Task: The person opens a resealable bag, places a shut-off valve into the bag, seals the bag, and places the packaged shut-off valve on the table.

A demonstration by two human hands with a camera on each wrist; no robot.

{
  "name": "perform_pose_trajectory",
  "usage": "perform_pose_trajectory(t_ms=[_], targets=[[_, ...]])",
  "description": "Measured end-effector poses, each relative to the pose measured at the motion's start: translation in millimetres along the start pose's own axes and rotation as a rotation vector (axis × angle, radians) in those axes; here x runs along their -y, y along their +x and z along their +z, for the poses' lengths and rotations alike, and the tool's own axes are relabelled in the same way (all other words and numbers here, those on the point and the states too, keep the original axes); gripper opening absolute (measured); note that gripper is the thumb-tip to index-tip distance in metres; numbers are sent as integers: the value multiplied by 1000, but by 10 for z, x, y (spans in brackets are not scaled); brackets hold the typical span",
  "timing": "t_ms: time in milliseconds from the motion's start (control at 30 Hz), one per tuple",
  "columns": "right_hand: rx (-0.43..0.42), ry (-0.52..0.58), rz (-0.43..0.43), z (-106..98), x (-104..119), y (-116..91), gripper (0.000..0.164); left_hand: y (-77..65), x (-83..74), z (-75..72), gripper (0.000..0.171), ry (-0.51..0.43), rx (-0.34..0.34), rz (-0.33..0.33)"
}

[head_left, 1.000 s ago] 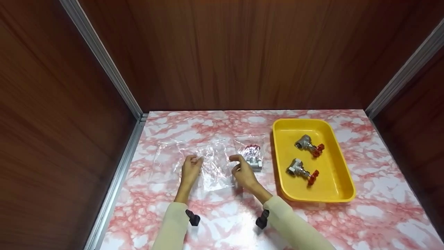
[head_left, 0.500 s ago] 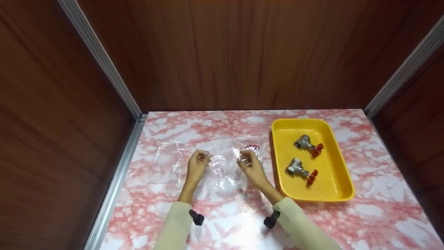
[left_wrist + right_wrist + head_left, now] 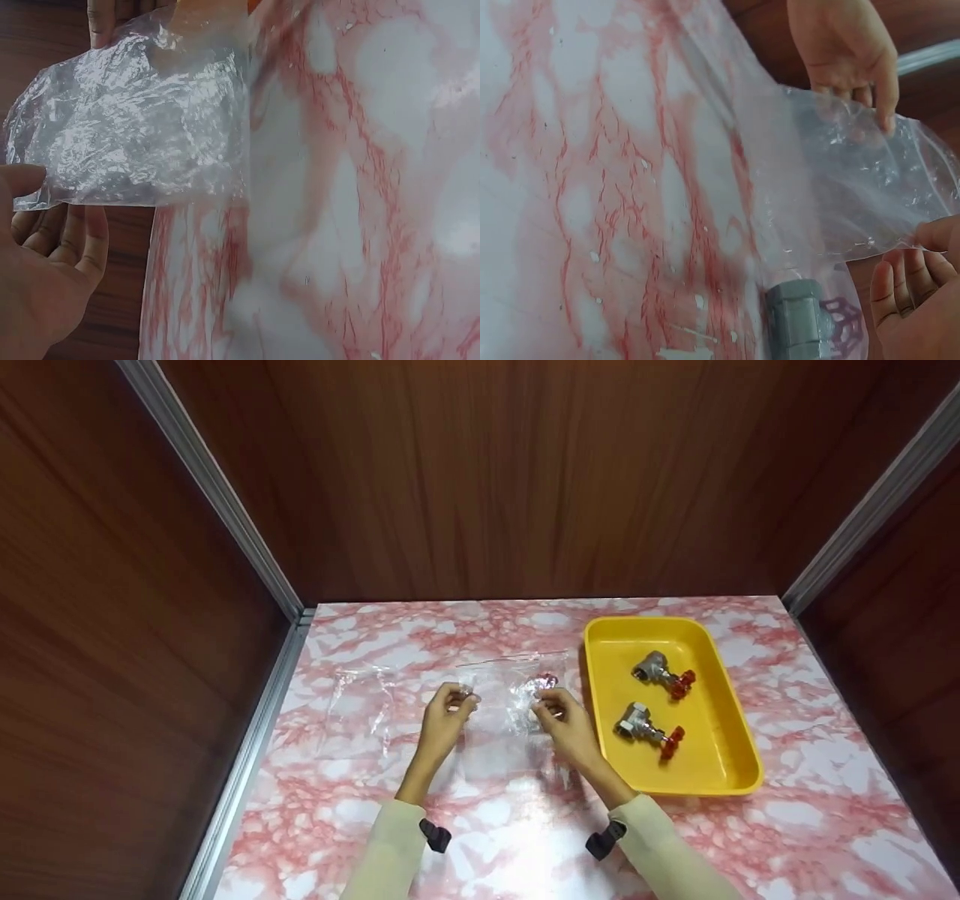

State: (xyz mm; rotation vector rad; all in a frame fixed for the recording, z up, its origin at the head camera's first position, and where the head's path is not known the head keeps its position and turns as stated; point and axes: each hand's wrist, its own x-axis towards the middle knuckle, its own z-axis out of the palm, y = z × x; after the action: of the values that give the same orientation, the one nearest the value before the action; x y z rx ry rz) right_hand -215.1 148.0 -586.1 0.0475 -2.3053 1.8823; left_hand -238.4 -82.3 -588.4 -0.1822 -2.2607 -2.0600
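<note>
clear bag [image 3: 135,127] is pinched at opposite edges by left hand [image 3: 444,720] and right hand [image 3: 570,727], set apart, likely so it's spread, while valves [image 3: 651,667] are corralled by yellow tray [image 3: 716,742].

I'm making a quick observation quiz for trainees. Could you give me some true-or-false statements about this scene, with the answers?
1. The left hand and right hand pinch the same clear bag. True.
2. Two valves lie in the yellow tray. True.
3. The tray's valves have blue handwheels. False: their handwheels are red.
4. The tray stands to the left of both hands. False: it stands to their right.
5. A third valve lies outside the tray. True.
</note>
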Motion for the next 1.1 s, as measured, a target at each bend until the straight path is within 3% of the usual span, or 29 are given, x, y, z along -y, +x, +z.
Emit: perform_pose_trajectory(t_ms=[267, 533, 867, 1100], targets=[[-23, 25, -1, -155, -34, -44, 18, 10, -33, 79, 26, 13, -14, 38], [-46, 27, 20, -280, -18, -61, 17, -20, -95, 144, 19, -7, 49, 57], [-13, 64, 31, -381, 15, -58, 30, -22, -123, 175, 16, -16, 74, 83], [-2, 70, 64, -426, 62, -66, 27, -19, -122, 186, 20, -29, 91, 68]])
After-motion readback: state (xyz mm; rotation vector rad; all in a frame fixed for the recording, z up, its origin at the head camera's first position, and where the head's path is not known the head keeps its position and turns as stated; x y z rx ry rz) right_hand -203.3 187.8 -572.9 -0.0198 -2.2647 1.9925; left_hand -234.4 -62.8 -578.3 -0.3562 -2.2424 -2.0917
